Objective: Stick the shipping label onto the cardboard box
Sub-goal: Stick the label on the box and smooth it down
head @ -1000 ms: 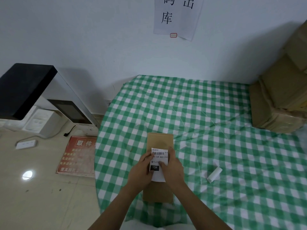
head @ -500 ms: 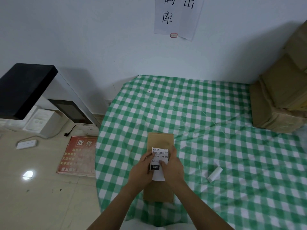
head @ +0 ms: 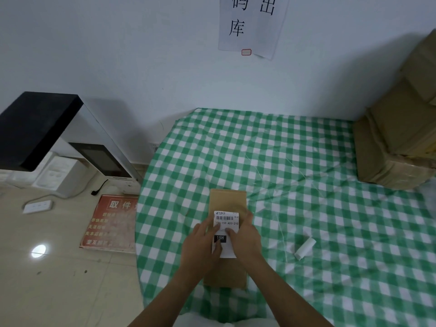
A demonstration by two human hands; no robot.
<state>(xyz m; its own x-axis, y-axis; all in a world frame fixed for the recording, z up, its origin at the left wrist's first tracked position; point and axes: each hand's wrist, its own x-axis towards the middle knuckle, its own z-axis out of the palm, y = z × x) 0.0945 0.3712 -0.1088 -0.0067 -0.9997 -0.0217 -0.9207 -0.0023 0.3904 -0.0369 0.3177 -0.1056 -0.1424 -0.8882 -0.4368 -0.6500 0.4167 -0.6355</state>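
While left hand (head: 200, 244) and right hand (head: 246, 237) press it, label (head: 227, 223) lies beneath.

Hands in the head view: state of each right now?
Left hand: open, fingers pressing the shipping label at its left edge.
Right hand: open, pressing the label onto the cardboard box.

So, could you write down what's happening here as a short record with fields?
Place: green checked tablecloth
Box: cardboard box lying flat near the front edge
Label: shipping label on the box's top face
Left hand: fingers pressing the label's left part
Right hand: fingers pressing its right part
Nearby: white roll on the cloth, stacked cartons far right
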